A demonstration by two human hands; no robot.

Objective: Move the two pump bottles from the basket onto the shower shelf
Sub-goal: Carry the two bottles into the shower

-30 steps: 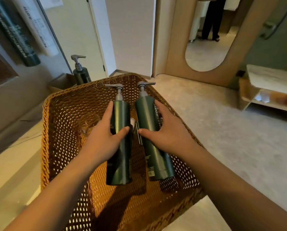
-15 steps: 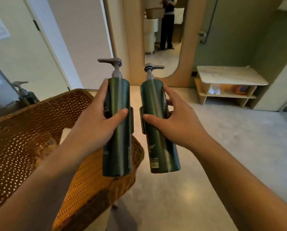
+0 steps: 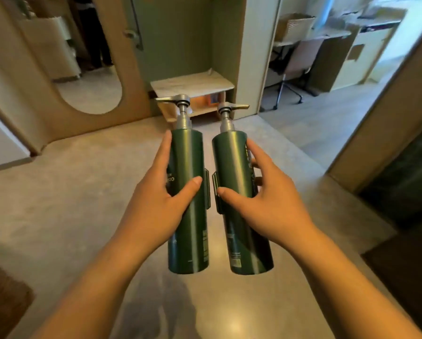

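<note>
Two tall dark green pump bottles with grey pump heads hang upright in the air over the floor. My left hand (image 3: 156, 204) grips the left pump bottle (image 3: 189, 228) around its middle. My right hand (image 3: 266, 204) grips the right pump bottle (image 3: 239, 236) the same way. The bottles are side by side, a small gap between them. Beyond them, against the green shower wall, stands a low shower shelf (image 3: 192, 81) with a pale marble top. The basket is mostly out of view; only a brown corner (image 3: 1, 297) shows at the lower left.
Grey stone floor (image 3: 70, 192) spreads ahead. A wooden partition with an oval opening (image 3: 90, 94) stands at the left. At the right an open doorway leads to a room with a desk and chair (image 3: 293, 62). A dark mat (image 3: 405, 272) lies at the lower right.
Both hands have carried the bottles away from the basket as my view turned right. The basket has slid out at the left and the shelf now sits straight ahead.
</note>
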